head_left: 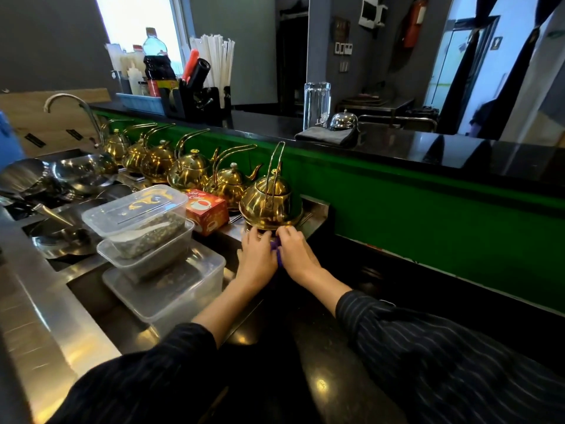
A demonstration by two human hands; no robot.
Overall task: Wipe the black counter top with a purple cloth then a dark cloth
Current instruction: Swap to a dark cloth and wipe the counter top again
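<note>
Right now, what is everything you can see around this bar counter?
Gold teapots: six, in a row under the green wall.
Clear plastic containers: three, stacked left of the hands.
Orange tea box: one, beside the nearest teapot.
Steel bowls: several, far left by the tap.
Dark cloth: one, folded on the upper black ledge.
Glass jug: one, clear, behind that cloth.
Silver bell: one, beside the jug.
Straws: a white bundle, in a black holder.
Purple cloth: one, mostly hidden between the hands.
Black counter top: below the hands.
Left hand, right hand: both on the purple cloth.
</note>
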